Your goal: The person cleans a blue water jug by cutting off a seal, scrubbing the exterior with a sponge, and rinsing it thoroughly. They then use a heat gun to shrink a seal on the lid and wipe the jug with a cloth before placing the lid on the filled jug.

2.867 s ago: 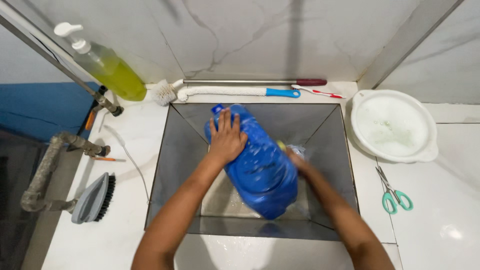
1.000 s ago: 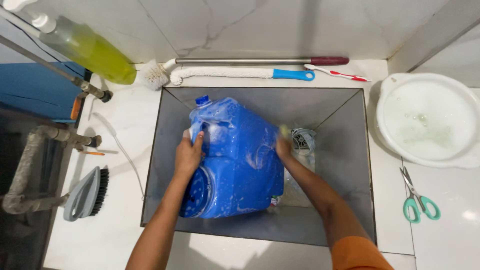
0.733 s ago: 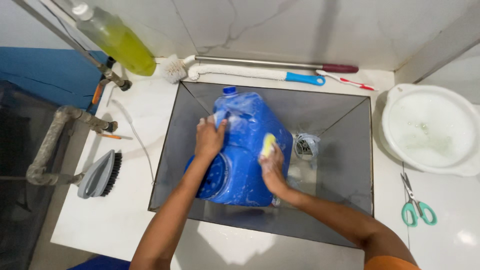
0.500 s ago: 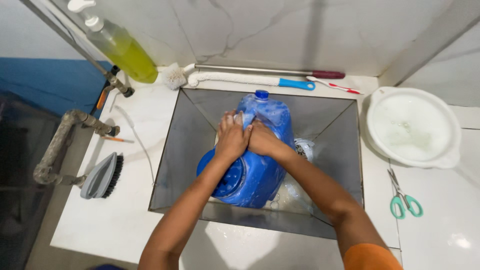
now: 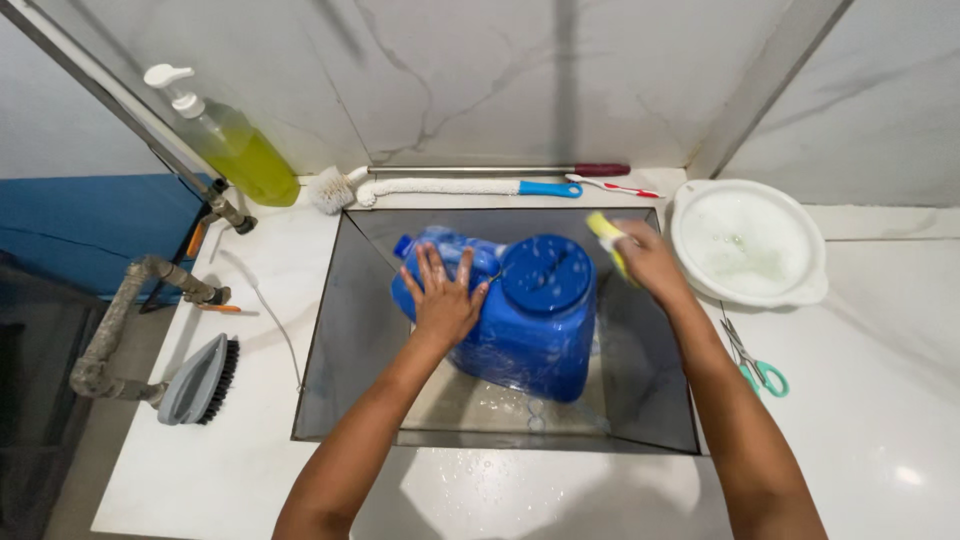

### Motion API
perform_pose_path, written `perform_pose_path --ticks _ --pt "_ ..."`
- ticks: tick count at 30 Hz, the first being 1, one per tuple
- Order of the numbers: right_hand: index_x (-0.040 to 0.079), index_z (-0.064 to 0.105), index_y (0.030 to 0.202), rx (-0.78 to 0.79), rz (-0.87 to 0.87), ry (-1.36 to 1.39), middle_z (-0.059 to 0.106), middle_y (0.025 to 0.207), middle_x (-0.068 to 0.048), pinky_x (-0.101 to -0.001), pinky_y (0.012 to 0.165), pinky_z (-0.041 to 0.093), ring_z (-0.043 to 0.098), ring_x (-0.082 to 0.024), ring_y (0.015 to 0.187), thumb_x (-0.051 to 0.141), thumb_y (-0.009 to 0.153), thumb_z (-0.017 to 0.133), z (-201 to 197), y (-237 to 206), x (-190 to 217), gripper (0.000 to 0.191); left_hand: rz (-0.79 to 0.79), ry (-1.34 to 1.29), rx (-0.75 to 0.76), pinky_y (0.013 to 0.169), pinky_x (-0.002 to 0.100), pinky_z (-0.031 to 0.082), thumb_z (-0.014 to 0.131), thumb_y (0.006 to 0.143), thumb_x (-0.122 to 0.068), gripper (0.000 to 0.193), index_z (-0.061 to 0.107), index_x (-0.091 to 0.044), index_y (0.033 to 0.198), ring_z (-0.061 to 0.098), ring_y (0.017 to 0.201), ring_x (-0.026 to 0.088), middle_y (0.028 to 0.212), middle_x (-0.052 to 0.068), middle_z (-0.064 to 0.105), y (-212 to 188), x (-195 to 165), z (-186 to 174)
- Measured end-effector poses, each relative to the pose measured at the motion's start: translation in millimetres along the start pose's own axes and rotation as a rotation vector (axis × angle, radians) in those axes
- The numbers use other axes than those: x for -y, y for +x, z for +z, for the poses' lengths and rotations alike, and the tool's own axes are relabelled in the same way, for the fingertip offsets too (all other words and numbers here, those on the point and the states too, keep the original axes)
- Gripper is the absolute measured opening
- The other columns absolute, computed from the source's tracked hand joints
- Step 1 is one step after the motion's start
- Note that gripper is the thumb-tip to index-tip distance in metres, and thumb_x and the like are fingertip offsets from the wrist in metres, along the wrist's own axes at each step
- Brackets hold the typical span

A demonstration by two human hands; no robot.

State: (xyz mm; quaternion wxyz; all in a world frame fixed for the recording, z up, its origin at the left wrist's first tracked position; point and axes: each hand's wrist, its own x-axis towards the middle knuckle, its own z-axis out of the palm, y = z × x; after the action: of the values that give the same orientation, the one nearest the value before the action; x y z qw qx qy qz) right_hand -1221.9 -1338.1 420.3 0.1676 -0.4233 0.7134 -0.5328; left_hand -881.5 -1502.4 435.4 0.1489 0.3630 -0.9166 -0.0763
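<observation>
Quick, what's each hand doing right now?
Left hand: open, fingers spread flat on the blue water jug.
Right hand: closed around a yellow sponge.

Pump bottle (image 5: 232, 145), clear with yellow-green liquid (white pump head), leaning at wall, far left corner of surface (image 5: 250, 460). Blue jug (image 5: 520, 320) in sink (image 5: 345, 330).

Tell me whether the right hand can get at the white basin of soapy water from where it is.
Probably yes. The right hand, holding a yellow sponge, is raised beside the white basin, and nothing lies between them.
</observation>
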Motion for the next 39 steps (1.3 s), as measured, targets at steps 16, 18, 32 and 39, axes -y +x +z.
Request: perform_pose_path --ticks 16,18,32,39 --pt "0.007 0.069 0.123 0.240 -0.498 -0.791 0.064 0.129 -0.016 -0.0506 0.101 0.045 0.056 -0.037 0.123 0.015 0.094 0.061 82.7 -22.0 138.1 0.031 0.178 -0.094 0.148 0.067 0.056 0.055 0.061 0.094 -0.055 0.053 0.063 -0.003 0.101 0.070 0.074 0.044 0.078 0.023 0.071 -21.2 -48.0 -54.1" --pt "0.004 0.069 0.121 0.271 -0.689 -0.651 0.064 0.126 -0.020 -0.0513 0.093 0.045 0.056 -0.039 0.119 0.009 0.079 0.062 88.8 -32.8 126.3 0.042 0.175 -0.129 0.083 0.066 0.056 0.055 0.064 0.090 -0.055 0.052 0.065 -0.004 0.097 0.070 0.073 0.044 0.079 0.024 0.071 -19.8 -42.7 -56.4" --pt "0.004 0.067 0.127 -0.178 0.025 -0.916 0.058 0.139 -0.023 -0.0652 0.103 0.033 0.049 -0.042 0.134 0.020 0.088 0.065 -80.0 -7.5 39.1 0.042 0.037 -0.243 0.034 0.071 0.056 0.055 0.053 0.098 -0.057 0.057 0.062 -0.001 0.100 0.070 0.080 0.045 0.085 0.025 0.072 -34.9 -6.8 -55.5" --pt "0.022 0.057 0.145 0.211 -0.399 -0.816 0.039 0.159 -0.019 -0.0815 0.106 0.024 0.030 -0.053 0.146 0.057 0.096 0.051 110.5 34.1 125.2 0.061 0.118 -0.318 -0.044 0.076 0.057 0.053 0.050 0.101 -0.048 0.053 0.069 0.001 0.098 0.068 0.085 0.046 0.090 0.026 0.071 -7.4 -6.9 -47.0"
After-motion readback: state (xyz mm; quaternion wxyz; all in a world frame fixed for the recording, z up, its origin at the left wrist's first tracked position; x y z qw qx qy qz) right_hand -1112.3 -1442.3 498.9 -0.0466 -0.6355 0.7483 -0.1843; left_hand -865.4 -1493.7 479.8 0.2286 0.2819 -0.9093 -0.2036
